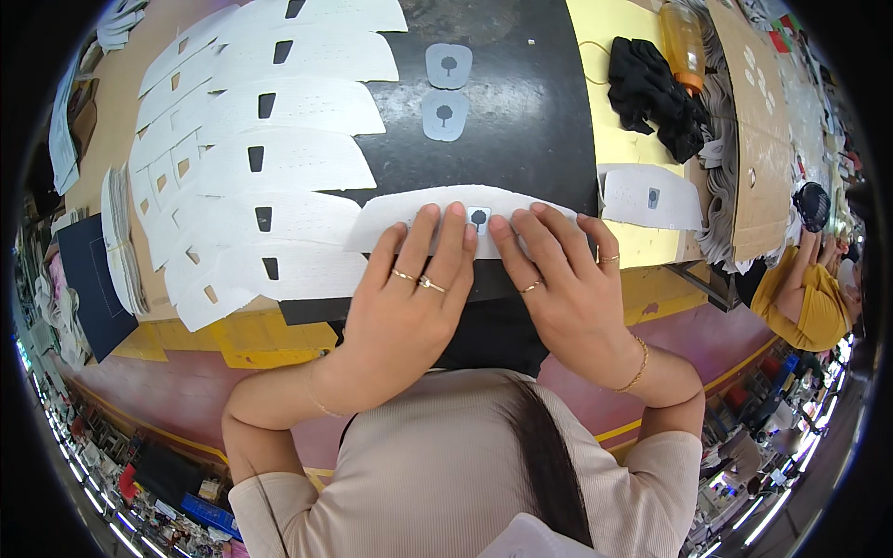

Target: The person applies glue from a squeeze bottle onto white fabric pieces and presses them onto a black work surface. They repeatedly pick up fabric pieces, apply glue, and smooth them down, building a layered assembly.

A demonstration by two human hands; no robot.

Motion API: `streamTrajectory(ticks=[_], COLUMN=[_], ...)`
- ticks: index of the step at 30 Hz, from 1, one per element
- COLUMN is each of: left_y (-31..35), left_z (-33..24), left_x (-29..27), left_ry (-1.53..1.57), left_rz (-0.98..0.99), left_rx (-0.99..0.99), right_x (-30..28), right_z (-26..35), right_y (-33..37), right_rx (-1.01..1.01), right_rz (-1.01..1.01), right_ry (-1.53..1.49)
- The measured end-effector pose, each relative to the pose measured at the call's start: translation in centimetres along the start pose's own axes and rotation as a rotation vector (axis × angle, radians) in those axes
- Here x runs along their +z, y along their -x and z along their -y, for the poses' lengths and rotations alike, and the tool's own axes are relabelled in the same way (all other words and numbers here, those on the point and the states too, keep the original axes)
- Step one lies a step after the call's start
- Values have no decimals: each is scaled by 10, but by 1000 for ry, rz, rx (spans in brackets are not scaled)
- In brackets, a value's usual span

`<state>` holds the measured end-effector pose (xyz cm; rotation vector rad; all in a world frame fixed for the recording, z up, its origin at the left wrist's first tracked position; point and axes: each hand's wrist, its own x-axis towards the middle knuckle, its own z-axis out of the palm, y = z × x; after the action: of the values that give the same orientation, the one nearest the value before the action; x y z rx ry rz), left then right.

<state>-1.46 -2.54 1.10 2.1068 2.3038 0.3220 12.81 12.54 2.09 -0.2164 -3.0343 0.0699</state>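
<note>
A curved white panel [372, 221] lies flat near the front edge of the black tabletop [521, 149]. A small pale patch with a dark tree shape [479, 219] shows in its middle. My left hand [402, 299] presses its stretched fingertips on the panel just left of the patch. On the other side, my right hand [572, 288] rests with fingers spread, its index tip close to the patch. Farther up lie two rounded blue-grey pieces [448, 67] bearing the same tree shape. Overlapping white panels [316, 167] with dark cut-out windows fan out to the left.
A panel with a tree patch [642, 197] lies at right on the yellow surface [595, 112]. Beyond it are black cloth [646, 88], an amber bottle [682, 46], stacked panels [716, 167] and a cardboard sheet [758, 139]. A person in yellow [795, 302] is farther right.
</note>
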Motion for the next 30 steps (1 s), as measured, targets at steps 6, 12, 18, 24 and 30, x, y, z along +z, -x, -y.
streamTrajectory(ticks=[6,12,18,24,30], left_y=[-4,-10,-18,-16,-61], left_z=[6,40,32,24,-7], left_x=[-9,-21,-23,-37,-34], left_ry=[208,261,311,619,1069], left_rz=[3,-73,-43,-14,-35], left_rx=[-1,-220,-309,-418,-461], right_x=[-7,-11,-6,-15,-60], right_z=[-5,-20,-19,-18,-70], right_y=[-7,-7,-1,8,30], right_rx=[-43,270,313,300,588], right_rz=[43,-40,-71,-114,-335], right_ry=[-47,-111,-245,-467,-686])
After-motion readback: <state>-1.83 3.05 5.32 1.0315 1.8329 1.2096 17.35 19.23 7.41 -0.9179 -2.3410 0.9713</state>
